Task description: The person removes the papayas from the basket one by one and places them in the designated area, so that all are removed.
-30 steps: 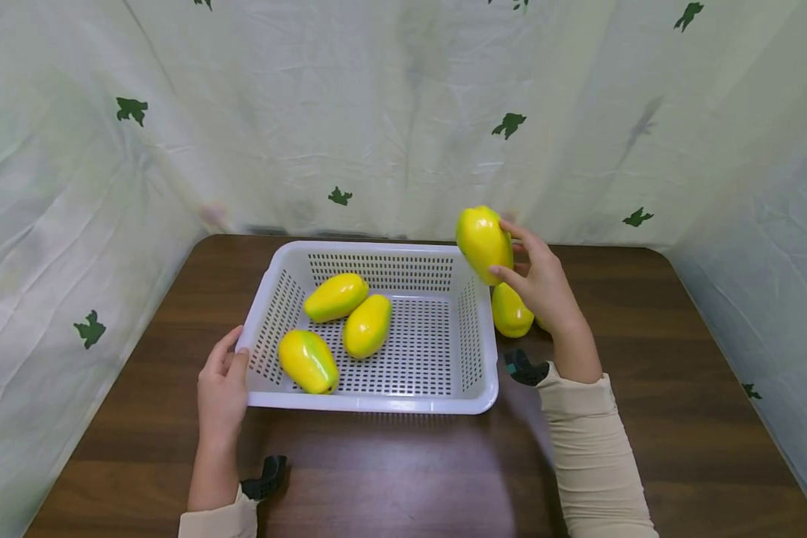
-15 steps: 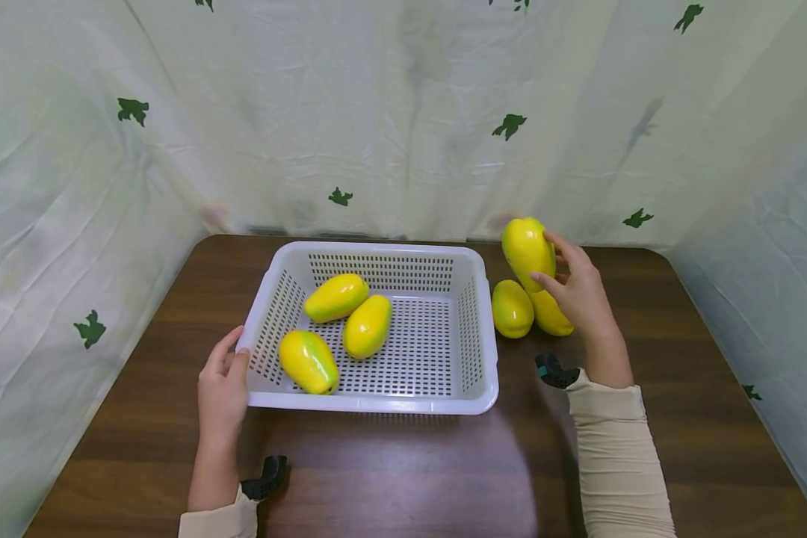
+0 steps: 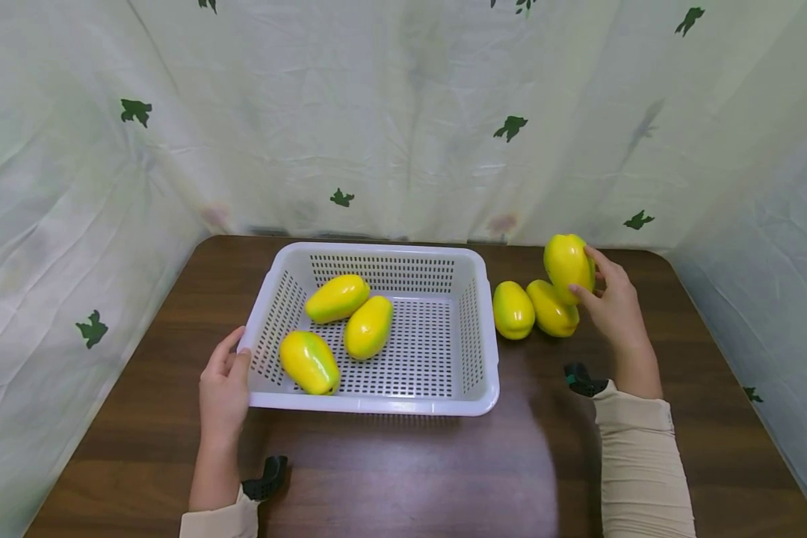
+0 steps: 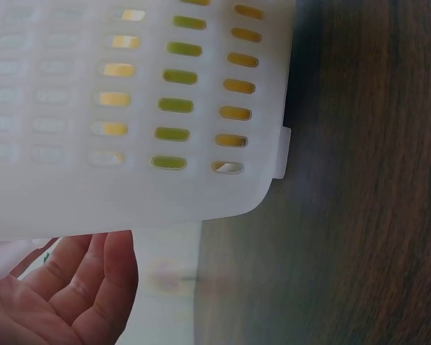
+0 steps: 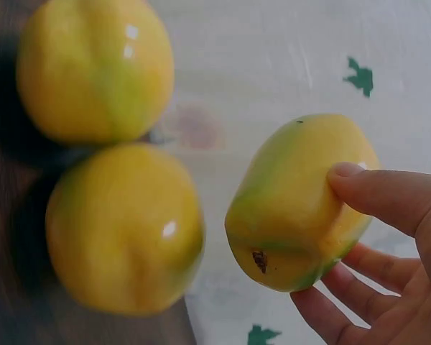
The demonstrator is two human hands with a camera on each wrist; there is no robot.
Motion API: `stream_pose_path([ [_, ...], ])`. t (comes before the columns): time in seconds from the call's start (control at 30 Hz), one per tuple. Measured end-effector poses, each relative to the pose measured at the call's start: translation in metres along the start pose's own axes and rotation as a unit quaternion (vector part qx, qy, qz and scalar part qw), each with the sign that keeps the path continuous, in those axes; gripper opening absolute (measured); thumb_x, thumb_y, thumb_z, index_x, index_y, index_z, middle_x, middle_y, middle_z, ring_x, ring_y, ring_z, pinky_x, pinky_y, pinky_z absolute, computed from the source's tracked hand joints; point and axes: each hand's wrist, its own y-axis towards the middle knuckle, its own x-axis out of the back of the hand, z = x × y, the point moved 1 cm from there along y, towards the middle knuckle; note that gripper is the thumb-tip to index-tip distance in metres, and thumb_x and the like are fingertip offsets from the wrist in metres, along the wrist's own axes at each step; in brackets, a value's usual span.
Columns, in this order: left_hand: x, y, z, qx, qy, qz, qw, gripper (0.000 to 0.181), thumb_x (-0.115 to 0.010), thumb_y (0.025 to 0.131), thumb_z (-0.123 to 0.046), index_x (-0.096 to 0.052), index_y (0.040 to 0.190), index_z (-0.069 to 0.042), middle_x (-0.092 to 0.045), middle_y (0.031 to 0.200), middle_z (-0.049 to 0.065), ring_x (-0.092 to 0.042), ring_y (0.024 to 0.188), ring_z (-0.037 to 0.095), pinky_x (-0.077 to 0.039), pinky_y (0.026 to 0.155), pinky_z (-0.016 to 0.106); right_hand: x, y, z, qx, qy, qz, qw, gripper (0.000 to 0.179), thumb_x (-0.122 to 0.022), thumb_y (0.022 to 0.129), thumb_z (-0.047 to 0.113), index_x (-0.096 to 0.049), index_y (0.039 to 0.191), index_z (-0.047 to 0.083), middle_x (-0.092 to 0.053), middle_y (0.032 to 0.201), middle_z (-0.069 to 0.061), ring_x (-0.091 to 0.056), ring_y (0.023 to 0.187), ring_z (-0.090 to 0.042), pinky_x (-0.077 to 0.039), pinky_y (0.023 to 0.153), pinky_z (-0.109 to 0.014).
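My right hand point(image 3: 612, 302) grips a glossy yellow-green papaya point(image 3: 568, 263) between thumb and fingers, raised above the table's right side. In the right wrist view, the thumb presses one side of this papaya point(image 5: 294, 205) and the fingers support it from beneath. Just left of it, two more papayas point(image 3: 513, 310) lie side by side on the table. My left hand point(image 3: 223, 388) grips the left rim of a white perforated plastic basket point(image 3: 376, 404). Three papayas point(image 3: 309, 363) lie in the basket's left half. From the left wrist, yellow and green show through the slots of the basket wall point(image 4: 129, 194).
The dark wooden table point(image 3: 403, 471) extends in front of the basket and to both sides. Behind it hangs a pale curtain point(image 3: 417, 134) with green leaf-shaped patches. The two loose papayas stand right beside the basket's right wall.
My right hand has carried its papaya rightward and lower, from over the basket's right rim to beyond the two loose papayas, which now show fully. The left hand and basket have stayed put.
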Motion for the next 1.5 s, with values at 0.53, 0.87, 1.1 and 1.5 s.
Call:
stream_pose_path([
  [0.53, 0.000, 0.000, 0.001, 0.001, 0.003, -0.002, 1.0000, 0.043, -0.035, 0.095, -0.036, -0.039, 0.137, -0.027, -0.055, 0.117, 0.011, -0.055, 0.098, 0.024, -0.048, 0.075, 0.030, 0.010, -0.009, -0.034, -0.038, -0.037, -0.006, 0.9986, 0.060, -0.054, 0.089, 0.005, -0.024, 0.141, 0.001, -0.027, 0.132, -0.033, -0.033, 0.111, -0.050, -0.028, 0.089, -0.061],
  [0.87, -0.001, 0.000, 0.001, -0.001, 0.003, -0.004, 1.0000, 0.041, -0.035, 0.096, -0.036, -0.039, 0.136, -0.029, -0.056, 0.115, 0.011, -0.055, 0.098, 0.024, -0.048, 0.078, 0.034, 0.002, -0.012, -0.055, -0.075, -0.033, 0.026, 0.9963, 0.060, -0.053, 0.089, 0.006, -0.022, 0.140, -0.003, -0.027, 0.131, -0.036, -0.032, 0.113, -0.049, -0.027, 0.088, -0.062],
  [1.1, 0.000, 0.000, 0.001, 0.000, 0.001, -0.004, 1.0000, 0.042, -0.035, 0.096, -0.036, -0.039, 0.136, -0.029, -0.055, 0.117, 0.011, -0.055, 0.100, 0.024, -0.047, 0.079, 0.037, -0.002, -0.014, -0.065, -0.103, -0.037, 0.048, 0.9929, 0.060, -0.052, 0.090, 0.010, -0.021, 0.139, -0.004, -0.028, 0.133, -0.035, -0.030, 0.116, -0.049, -0.025, 0.092, -0.061],
  [1.5, 0.000, 0.000, 0.000, 0.001, 0.001, -0.002, 1.0000, 0.041, -0.035, 0.096, -0.036, -0.039, 0.136, -0.028, -0.055, 0.117, 0.011, -0.055, 0.098, 0.024, -0.048, 0.071, 0.024, -0.007, -0.017, -0.070, -0.107, -0.015, 0.018, 0.9940, 0.058, -0.054, 0.090, 0.013, -0.025, 0.136, -0.007, -0.032, 0.127, -0.034, -0.033, 0.112, -0.045, -0.029, 0.090, -0.059],
])
